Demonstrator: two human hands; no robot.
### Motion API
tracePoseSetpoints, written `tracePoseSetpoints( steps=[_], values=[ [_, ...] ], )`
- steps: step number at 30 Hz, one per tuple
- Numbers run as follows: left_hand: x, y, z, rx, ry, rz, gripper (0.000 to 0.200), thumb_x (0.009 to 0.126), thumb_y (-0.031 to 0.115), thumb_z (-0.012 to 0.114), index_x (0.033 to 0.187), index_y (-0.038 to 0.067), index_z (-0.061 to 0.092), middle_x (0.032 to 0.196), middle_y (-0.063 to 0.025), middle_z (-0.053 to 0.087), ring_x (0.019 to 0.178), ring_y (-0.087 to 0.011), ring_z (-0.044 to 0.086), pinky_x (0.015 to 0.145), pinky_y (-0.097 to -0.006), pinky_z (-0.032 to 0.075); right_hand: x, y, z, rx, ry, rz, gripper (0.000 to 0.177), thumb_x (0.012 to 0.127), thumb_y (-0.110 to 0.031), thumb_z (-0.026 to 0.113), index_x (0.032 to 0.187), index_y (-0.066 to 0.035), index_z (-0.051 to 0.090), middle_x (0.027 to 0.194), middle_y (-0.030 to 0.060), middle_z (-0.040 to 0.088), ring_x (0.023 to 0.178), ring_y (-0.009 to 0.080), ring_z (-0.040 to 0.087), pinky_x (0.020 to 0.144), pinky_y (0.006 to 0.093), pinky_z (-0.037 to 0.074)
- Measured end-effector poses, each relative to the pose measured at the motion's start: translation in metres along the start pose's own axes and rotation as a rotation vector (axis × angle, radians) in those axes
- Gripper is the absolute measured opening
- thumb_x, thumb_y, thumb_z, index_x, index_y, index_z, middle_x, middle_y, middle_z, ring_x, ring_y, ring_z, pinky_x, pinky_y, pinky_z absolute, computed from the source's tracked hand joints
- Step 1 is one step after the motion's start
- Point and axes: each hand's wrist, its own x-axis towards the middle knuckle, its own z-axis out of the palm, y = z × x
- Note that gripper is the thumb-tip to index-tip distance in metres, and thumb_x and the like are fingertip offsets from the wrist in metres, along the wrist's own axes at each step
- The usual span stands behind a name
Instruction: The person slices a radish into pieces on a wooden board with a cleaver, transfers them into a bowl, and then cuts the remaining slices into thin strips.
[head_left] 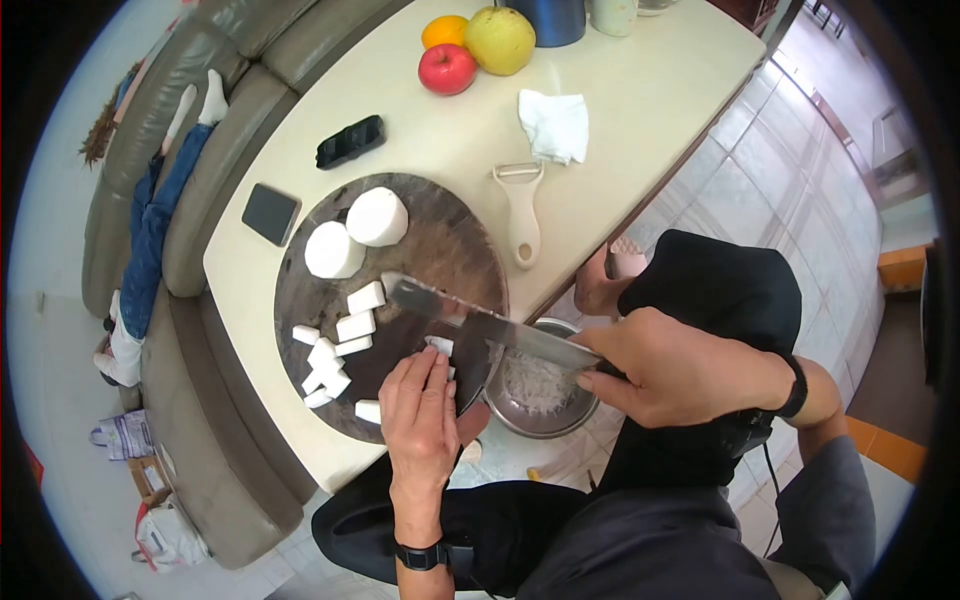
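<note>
My right hand (660,370) grips a kitchen knife (535,341) by its handle, the blade pointing left over the round wooden cutting board (455,240). On the board's near edge my left hand (418,410) is closed, its fingertips pressing on a small white radish piece (440,346) just below the blade. Several cut radish pieces (355,326) lie left of that hand. Two thick peeled radish chunks (377,217) stand farther back on the board. Below the knife, a metal bowl (545,433) holds finely cut white bits (540,385).
A peeler (523,220) and a white cloth (554,126) lie right of the board. Beyond it are a black object (350,142), a phone (270,214), an apple (447,69), an orange (444,32) and a yellow-green fruit (500,41). Someone reclines on the sofa (215,420).
</note>
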Motion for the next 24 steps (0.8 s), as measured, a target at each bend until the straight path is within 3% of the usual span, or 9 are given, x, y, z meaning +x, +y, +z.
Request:
tracePoseSetpoints(
  steps=[2,8,10,17,21,24],
  values=[
    [0.002,-0.003,0.002,0.005,0.012,0.040,0.029,0.077,-0.007,0.067,0.106,-0.004,0.068,0.111,-0.0158,0.064,0.106,-0.0346,0.060,0.092,-0.0404,0.047,-0.003,-0.005,0.008,-0.297,0.023,-0.076,0.028,0.075,-0.004,0.064,0.097,0.007,0.052,0.064,0.0184,0.060,0.056,0.0381,0.062,0.051,0.0442,0.049],
    [0.004,-0.007,-0.003,-0.050,-0.049,0.046,0.027,0.075,-0.004,0.070,0.102,-0.005,0.067,0.109,-0.0150,0.063,0.103,-0.0343,0.059,0.088,-0.0429,0.046,-0.012,-0.031,0.018,-0.607,-0.078,-0.018,0.034,0.069,-0.006,0.068,0.096,0.006,0.051,0.069,0.0164,0.061,0.058,0.0348,0.065,0.051,0.0423,0.051],
    [0.003,-0.006,0.001,-0.099,-0.009,0.031,0.023,0.077,-0.005,0.067,0.099,-0.004,0.067,0.103,-0.0169,0.061,0.096,-0.0363,0.057,0.085,-0.0429,0.045,-0.013,-0.037,0.021,-0.625,-0.079,-0.010,0.035,0.069,-0.006,0.068,0.096,0.007,0.051,0.069,0.0166,0.061,0.058,0.0341,0.065,0.050,0.0418,0.051],
    [0.002,-0.008,0.001,-0.093,0.009,0.058,0.026,0.078,-0.006,0.065,0.103,-0.003,0.065,0.105,-0.0166,0.061,0.096,-0.0367,0.056,0.085,-0.0429,0.044,-0.008,-0.051,0.020,-0.666,-0.144,-0.029,0.033,0.070,-0.004,0.067,0.093,0.014,0.054,0.067,0.0203,0.062,0.060,0.0333,0.067,0.049,0.0395,0.051],
    [0.000,-0.010,0.003,-0.121,0.017,0.043,0.024,0.077,-0.006,0.065,0.101,-0.003,0.066,0.105,-0.0166,0.061,0.096,-0.0366,0.057,0.084,-0.0427,0.044,0.010,-0.045,0.032,-0.650,-0.180,-0.010,0.028,0.070,-0.004,0.067,0.089,0.013,0.055,0.067,0.0210,0.062,0.063,0.0341,0.068,0.049,0.0394,0.051],
    [-0.003,-0.012,0.006,-0.140,0.048,0.040,0.022,0.078,-0.005,0.066,0.100,-0.003,0.067,0.105,-0.0164,0.061,0.095,-0.0362,0.057,0.083,-0.0430,0.045,0.019,-0.037,0.045,-0.608,-0.052,-0.073,0.025,0.070,-0.001,0.064,0.088,0.008,0.050,0.066,0.0192,0.060,0.057,0.0360,0.064,0.046,0.0417,0.048]
  ],
)
